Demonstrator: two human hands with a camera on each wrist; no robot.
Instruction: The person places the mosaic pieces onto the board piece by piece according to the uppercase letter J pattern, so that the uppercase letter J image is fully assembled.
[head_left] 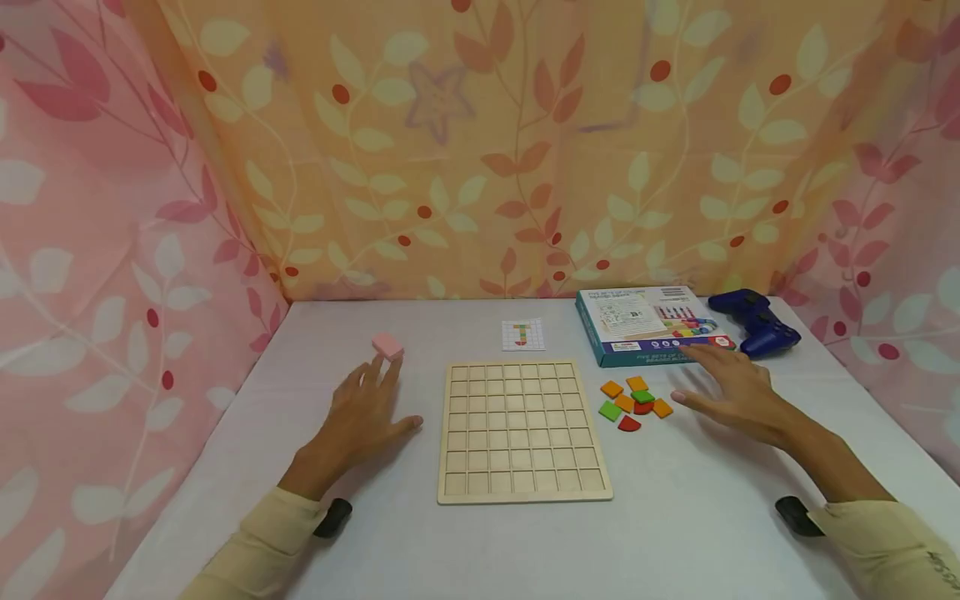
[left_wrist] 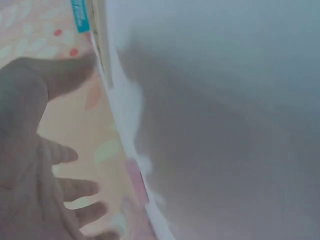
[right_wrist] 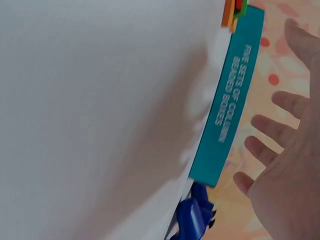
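Observation:
My left hand point(head_left: 360, 417) hovers with fingers spread left of a wooden grid board point(head_left: 521, 433). Its fingertips overlap the near edge of a pink block point(head_left: 387, 345) in the head view; the left wrist view shows that block point(left_wrist: 137, 181) beyond the fingers. Over on the right, my right hand point(head_left: 738, 396) holds nothing, its fingers apart and the thumb pointing toward a small pile of tiles. The pile has several orange squares point(head_left: 612, 389), green squares point(head_left: 610, 411) and red quarter-round pieces point(head_left: 629, 424). A small card point(head_left: 523, 334) with a coloured grid pattern lies behind the board.
A flat teal-edged box point(head_left: 637, 325) lies at the back right, just beyond the right hand's fingers. Beside it rests a blue game controller point(head_left: 753, 322). White cloth covers the table point(head_left: 337, 550), and patterned curtains point(head_left: 480, 150) close off its back and sides.

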